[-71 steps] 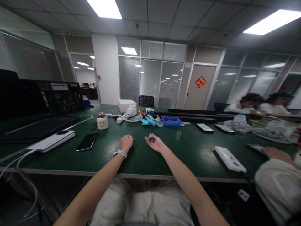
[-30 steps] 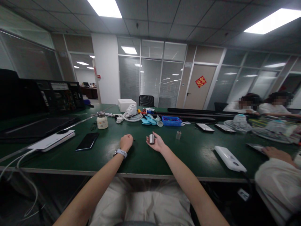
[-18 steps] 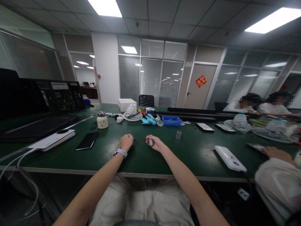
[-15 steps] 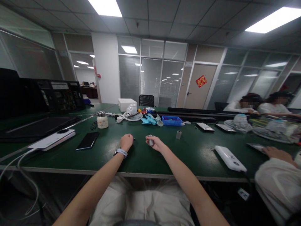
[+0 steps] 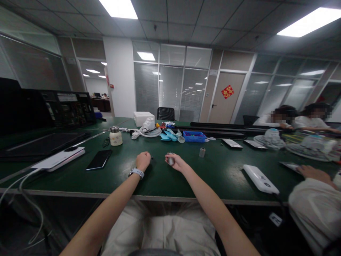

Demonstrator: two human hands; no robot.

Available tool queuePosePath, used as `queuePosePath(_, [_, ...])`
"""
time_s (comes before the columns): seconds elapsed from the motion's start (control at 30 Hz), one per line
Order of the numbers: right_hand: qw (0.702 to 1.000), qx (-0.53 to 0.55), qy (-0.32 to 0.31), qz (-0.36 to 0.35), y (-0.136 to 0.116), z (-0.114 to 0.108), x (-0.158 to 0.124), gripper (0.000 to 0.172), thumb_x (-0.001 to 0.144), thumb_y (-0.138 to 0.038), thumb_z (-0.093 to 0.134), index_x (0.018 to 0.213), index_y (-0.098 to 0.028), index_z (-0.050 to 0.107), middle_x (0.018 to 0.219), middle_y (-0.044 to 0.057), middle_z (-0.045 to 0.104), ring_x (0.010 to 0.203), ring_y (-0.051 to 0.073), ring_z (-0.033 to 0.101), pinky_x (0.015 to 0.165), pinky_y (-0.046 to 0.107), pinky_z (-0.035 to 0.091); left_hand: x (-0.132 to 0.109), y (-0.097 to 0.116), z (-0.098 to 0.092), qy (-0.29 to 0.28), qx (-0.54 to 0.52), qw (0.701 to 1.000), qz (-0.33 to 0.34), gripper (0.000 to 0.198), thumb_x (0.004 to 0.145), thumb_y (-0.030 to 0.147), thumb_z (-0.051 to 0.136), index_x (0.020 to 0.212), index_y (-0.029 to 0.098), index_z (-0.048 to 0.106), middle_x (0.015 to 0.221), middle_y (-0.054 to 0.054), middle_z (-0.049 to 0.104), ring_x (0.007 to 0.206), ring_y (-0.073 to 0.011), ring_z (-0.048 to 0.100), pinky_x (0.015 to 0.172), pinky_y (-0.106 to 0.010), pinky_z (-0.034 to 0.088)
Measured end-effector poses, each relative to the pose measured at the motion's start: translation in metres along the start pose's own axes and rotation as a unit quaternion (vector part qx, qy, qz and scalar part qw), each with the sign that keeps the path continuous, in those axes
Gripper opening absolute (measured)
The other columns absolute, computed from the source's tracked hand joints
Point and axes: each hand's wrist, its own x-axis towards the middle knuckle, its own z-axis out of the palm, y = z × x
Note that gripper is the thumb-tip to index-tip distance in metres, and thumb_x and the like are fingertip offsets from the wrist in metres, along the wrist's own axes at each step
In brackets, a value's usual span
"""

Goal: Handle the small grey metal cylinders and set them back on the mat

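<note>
My left hand [image 5: 143, 161], with a grey watch on its wrist, is closed and rests on the green table [image 5: 165, 185]. What it may hold is hidden. A small dark piece [image 5: 152, 157] lies just to its right. To the right of that, my right hand [image 5: 176, 162] grips a small silver metal cylinder [image 5: 171, 160] between thumb and fingers. A second metal cylinder [image 5: 202, 152] stands upright on the table, farther right. The two hands are apart.
Behind the hands are a white fan part [image 5: 150, 132], light-blue blades [image 5: 170, 136] and a blue basket [image 5: 194, 136]. A jar [image 5: 115, 137] and dark phone [image 5: 99, 159] are left. A white power bank [image 5: 261, 179] and another person's hand [image 5: 316, 175] are right.
</note>
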Motion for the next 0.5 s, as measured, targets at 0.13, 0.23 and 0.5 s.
queuePosePath(0.13, [1.000,0.001,0.001,-0.007,0.0016,0.0001,0.0031,0.022,0.074,0.002,0.062,0.082,-0.016,0.051,0.067,-0.002,0.060,0.056,0.008,0.060,0.054,0.018,0.054,0.0010,-0.0009,0.0012,0.002,0.003,1.000,0.004,0.038,0.082,0.024,0.033,0.076,0.019,0.071,0.086,-0.011,0.071,0.075,-0.0226,0.062,0.060,-0.028,0.035])
queuePosePath(0.23, [1.000,-0.008,-0.002,-0.011,0.0012,0.0010,0.0027,0.015,0.079,-0.003,0.061,0.082,-0.014,0.053,0.066,-0.001,0.060,0.056,0.008,0.060,0.055,0.017,0.053,0.0009,-0.0004,0.0009,0.001,0.004,1.000,0.002,0.038,0.083,0.024,0.033,0.076,0.019,0.071,0.086,-0.011,0.071,0.075,-0.0225,0.062,0.061,-0.028,0.035])
queuePosePath(0.5, [1.000,-0.010,0.011,-0.002,0.0000,0.0002,0.0026,0.010,0.081,-0.011,0.064,0.082,-0.014,0.055,0.066,-0.001,0.061,0.057,0.008,0.060,0.057,0.018,0.054,-0.0012,0.0008,-0.0012,-0.001,0.000,1.000,0.002,0.037,0.082,0.023,0.034,0.074,0.020,0.070,0.085,-0.010,0.071,0.075,-0.0212,0.062,0.061,-0.027,0.036])
